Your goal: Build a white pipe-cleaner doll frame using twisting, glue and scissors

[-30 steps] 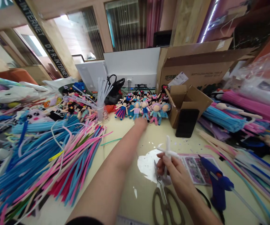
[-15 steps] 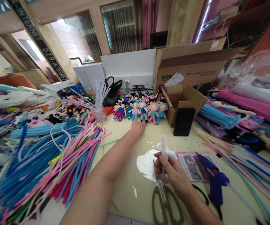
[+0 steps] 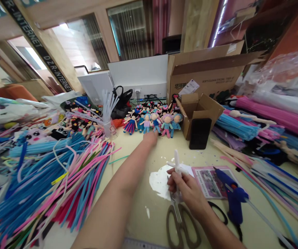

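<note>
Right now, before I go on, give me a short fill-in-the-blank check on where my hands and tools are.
1. The right hand holds a white pipe-cleaner figure shaped like a ____.
2. The left hand reaches toward the row of small ____ at the far side of the table.
3. The glue gun lying right of the right hand is ____ in colour.
4. The scissors lie just ____ the right hand.

Missing words: cross; dolls; blue; below

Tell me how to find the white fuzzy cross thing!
Start at the big cardboard box at the back, then come down the yellow table to the right hand. The white pipe-cleaner cross sticks up from it, the only white one held upright.
</note>
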`<move>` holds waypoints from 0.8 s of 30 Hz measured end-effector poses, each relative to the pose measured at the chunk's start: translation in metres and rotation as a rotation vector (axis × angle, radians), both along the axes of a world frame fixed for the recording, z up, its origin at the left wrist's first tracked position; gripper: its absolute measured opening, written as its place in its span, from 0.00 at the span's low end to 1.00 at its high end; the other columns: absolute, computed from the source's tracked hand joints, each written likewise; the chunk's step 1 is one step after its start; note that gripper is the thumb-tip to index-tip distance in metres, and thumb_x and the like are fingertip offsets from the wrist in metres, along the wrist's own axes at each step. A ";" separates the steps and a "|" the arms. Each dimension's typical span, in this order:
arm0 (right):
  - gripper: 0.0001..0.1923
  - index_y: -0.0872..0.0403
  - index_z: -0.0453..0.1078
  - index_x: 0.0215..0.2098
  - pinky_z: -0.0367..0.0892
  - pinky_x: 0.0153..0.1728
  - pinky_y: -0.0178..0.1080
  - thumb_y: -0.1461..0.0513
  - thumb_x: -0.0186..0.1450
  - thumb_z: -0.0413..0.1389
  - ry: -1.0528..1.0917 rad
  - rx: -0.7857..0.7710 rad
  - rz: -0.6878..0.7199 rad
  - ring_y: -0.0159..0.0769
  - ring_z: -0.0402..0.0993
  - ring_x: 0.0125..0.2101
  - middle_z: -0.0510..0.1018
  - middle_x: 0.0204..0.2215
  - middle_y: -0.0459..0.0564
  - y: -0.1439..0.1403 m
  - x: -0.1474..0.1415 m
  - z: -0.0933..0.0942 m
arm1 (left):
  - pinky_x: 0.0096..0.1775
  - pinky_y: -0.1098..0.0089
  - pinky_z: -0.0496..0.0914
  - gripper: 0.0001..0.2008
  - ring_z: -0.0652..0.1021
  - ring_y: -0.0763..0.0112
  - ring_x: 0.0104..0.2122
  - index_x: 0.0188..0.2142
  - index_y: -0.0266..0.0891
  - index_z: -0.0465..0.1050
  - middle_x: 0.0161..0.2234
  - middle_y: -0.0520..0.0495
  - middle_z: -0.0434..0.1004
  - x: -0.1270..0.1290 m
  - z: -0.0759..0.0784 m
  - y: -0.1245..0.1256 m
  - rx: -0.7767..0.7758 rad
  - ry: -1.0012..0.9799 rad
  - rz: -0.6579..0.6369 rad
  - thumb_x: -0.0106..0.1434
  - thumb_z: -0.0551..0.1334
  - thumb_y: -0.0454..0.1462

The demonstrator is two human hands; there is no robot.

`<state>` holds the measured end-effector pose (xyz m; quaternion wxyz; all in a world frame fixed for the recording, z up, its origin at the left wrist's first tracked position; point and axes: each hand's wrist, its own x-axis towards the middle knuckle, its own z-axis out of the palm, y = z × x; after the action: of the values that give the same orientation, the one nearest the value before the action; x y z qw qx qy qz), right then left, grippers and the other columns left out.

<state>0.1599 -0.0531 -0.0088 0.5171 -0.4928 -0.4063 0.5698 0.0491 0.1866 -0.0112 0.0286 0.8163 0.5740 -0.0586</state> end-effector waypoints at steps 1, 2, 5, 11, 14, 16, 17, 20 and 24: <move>0.23 0.57 0.66 0.39 0.64 0.26 0.35 0.45 0.59 0.54 -0.003 0.001 0.005 0.30 0.68 0.23 0.71 0.24 0.45 0.000 0.000 0.000 | 0.45 0.57 0.67 0.22 0.73 0.55 0.49 0.56 0.40 0.59 0.49 0.35 0.72 0.002 -0.001 0.002 -0.007 0.003 0.007 0.63 0.46 0.33; 0.23 0.57 0.66 0.38 0.64 0.26 0.35 0.45 0.59 0.54 -0.007 0.003 0.010 0.30 0.68 0.23 0.71 0.25 0.45 0.000 0.000 -0.001 | 0.45 0.57 0.66 0.21 0.73 0.55 0.49 0.55 0.39 0.61 0.50 0.35 0.72 0.005 -0.001 0.005 -0.016 0.007 0.012 0.63 0.47 0.33; 0.22 0.56 0.66 0.38 0.65 0.27 0.35 0.46 0.60 0.54 -0.013 0.009 0.015 0.30 0.69 0.24 0.71 0.25 0.45 0.001 0.000 -0.002 | 0.47 0.57 0.66 0.21 0.72 0.55 0.50 0.53 0.40 0.65 0.52 0.36 0.70 0.010 -0.001 0.011 -0.037 0.012 0.012 0.61 0.49 0.33; 0.22 0.56 0.66 0.38 0.64 0.26 0.35 0.46 0.60 0.53 -0.021 0.000 0.037 0.30 0.68 0.23 0.71 0.25 0.45 0.000 0.000 -0.005 | 0.47 0.56 0.65 0.20 0.72 0.55 0.50 0.52 0.43 0.66 0.51 0.37 0.70 0.006 -0.002 0.005 -0.030 -0.018 -0.007 0.62 0.48 0.33; 0.22 0.56 0.66 0.39 0.63 0.26 0.35 0.46 0.60 0.54 -0.041 -0.012 0.041 0.30 0.68 0.24 0.71 0.25 0.45 -0.001 0.000 -0.005 | 0.48 0.58 0.65 0.21 0.73 0.57 0.49 0.53 0.45 0.66 0.49 0.38 0.72 -0.001 -0.002 0.001 -0.051 -0.065 -0.019 0.63 0.48 0.33; 0.22 0.56 0.65 0.39 0.63 0.26 0.36 0.46 0.59 0.54 -0.057 -0.017 0.048 0.31 0.68 0.24 0.70 0.25 0.45 -0.001 0.001 -0.006 | 0.47 0.60 0.66 0.23 0.73 0.58 0.49 0.55 0.47 0.63 0.50 0.39 0.72 -0.005 0.000 0.002 -0.074 -0.106 -0.031 0.62 0.49 0.33; 0.22 0.56 0.65 0.40 0.63 0.26 0.36 0.46 0.59 0.54 -0.066 -0.019 0.057 0.31 0.68 0.24 0.70 0.25 0.45 -0.001 0.001 -0.007 | 0.46 0.61 0.66 0.25 0.74 0.58 0.48 0.58 0.48 0.60 0.51 0.39 0.71 -0.007 0.001 0.003 -0.081 -0.126 -0.031 0.61 0.50 0.32; 0.22 0.56 0.66 0.40 0.63 0.27 0.36 0.46 0.60 0.54 -0.092 -0.030 0.067 0.31 0.68 0.24 0.70 0.25 0.45 -0.001 0.002 -0.009 | 0.44 0.64 0.67 0.28 0.74 0.59 0.47 0.61 0.50 0.54 0.53 0.41 0.70 -0.008 0.002 0.011 -0.101 -0.169 -0.031 0.61 0.50 0.31; 0.22 0.56 0.66 0.40 0.64 0.27 0.36 0.47 0.61 0.53 -0.125 -0.069 0.042 0.32 0.68 0.25 0.71 0.26 0.46 -0.001 0.003 -0.011 | 0.44 0.66 0.67 0.29 0.74 0.60 0.47 0.60 0.49 0.56 0.54 0.42 0.70 -0.003 0.001 0.022 -0.114 -0.197 -0.043 0.59 0.51 0.30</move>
<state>0.1632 -0.0536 -0.0201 0.4615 -0.5363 -0.4283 0.5621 0.0458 0.2086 -0.0102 0.1301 0.8274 0.5462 -0.0113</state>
